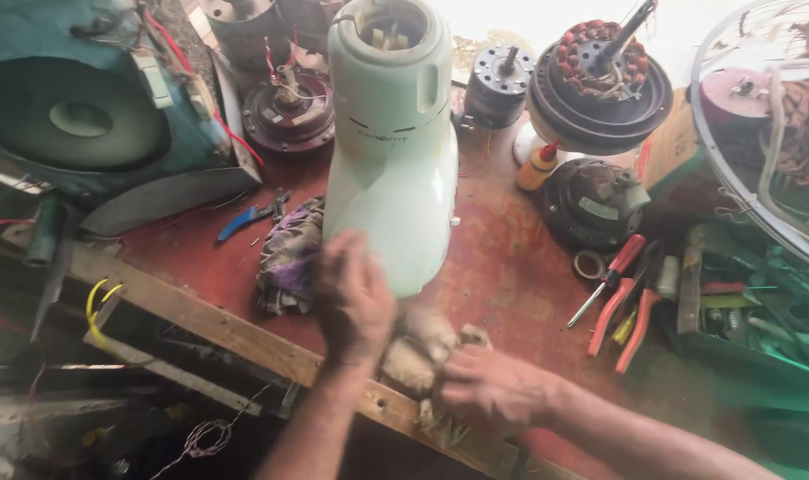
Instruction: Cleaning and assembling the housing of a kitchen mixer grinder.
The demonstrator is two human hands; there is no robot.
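Head view, looking down on a red workbench (511,267). At centre stands a pale appliance body (394,151), upright with its open top towards the upper edge of the frame and its lower end just above the hands. The left hand (353,298), blurred, lies with fingers curled against the lower end of the body; whether it grips or only steadies cannot be told. The right hand (498,384), at lower centre, is closed over a dirty rag (419,351) bunched just below the body. Judged from this, wiping of the lower shell appears to be in hand, with the upper shell untouched by either hand. A second, purple cloth (289,253) lies left of the body, touching the left hand's side, with blue pliers (244,220) beyond it. At right centre lie red-handled pliers (625,311) and a red screwdriver (610,276), near a dark motor housing (595,203) and a small glue bottle (539,164); a wound motor (600,76) sits at upper right, another motor (289,107) at upper left. The wooden bench edge (227,329) runs diagonally just under the hands, so free room lies mainly on the bare red patch right of the body.
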